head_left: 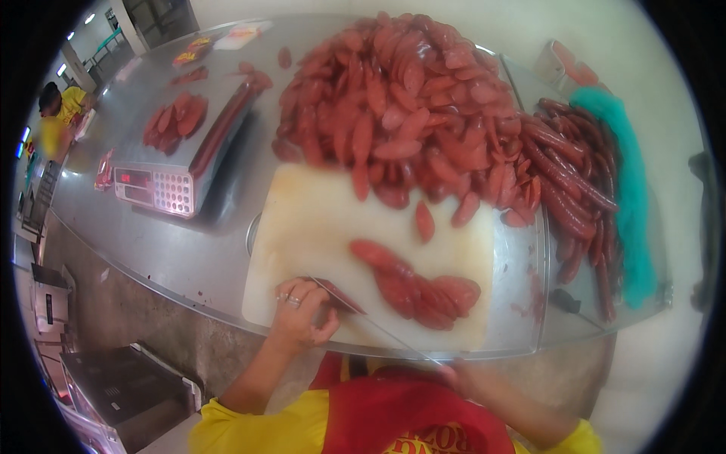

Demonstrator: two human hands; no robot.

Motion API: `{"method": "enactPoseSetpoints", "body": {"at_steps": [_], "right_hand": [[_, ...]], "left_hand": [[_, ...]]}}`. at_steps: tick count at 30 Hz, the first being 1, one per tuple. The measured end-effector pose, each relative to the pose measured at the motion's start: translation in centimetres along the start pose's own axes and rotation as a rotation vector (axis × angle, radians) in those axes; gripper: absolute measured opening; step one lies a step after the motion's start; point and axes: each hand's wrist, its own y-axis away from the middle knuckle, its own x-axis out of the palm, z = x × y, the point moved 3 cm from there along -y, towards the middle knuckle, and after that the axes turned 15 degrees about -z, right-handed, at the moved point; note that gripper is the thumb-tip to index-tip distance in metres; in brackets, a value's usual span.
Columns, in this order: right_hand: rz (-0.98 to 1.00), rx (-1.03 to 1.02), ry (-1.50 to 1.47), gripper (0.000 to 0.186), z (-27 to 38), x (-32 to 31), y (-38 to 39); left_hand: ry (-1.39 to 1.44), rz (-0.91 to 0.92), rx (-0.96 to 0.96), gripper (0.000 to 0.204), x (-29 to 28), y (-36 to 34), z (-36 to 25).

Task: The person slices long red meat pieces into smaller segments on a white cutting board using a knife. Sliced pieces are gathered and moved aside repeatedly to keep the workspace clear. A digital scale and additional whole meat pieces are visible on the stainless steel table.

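Note:
My left hand [299,312], with a ring on one finger, is curled at the lower left of a pale cutting board [295,219]. Its fingers hold a short dark-red piece of sausage [344,299]. A long thin knife [401,340] slants across that piece, its tip by my left fingers. At the knife's other end, by the table edge, my right hand [451,374] grips the handle, which is mostly hidden. Cut sausage slices [416,291] lie overlapping on the board, right of the knife. One loose slice [424,221] rests farther up.
A big heap of sausage slices [408,98] covers the board's far edge. Whole sausages [567,166] pile up at right, beside a teal cloth-like strip [631,204]. A digital scale [155,189] bearing slices stands left. Another person [72,106] is at far left.

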Motion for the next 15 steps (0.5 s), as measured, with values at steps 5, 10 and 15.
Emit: {"method": "enactPoseSetpoints", "body": {"at_steps": [5,10,15], "right_hand": [[-0.271,-0.248,-0.130,0.052,5.2,5.1,-7.3],[-0.193,-0.150,-0.248,0.053,5.2,4.6,-8.6],[-0.246,-0.110,-0.210,0.056,2.0,1.4,-5.8]], "left_hand": [[-0.006,-0.008,0.033,0.031,0.0,-0.1,-0.3],[0.014,-0.032,0.034,0.029,-0.1,-0.2,-0.4],[-0.004,-0.131,-0.083,0.029,-0.3,0.4,-0.2]]}}
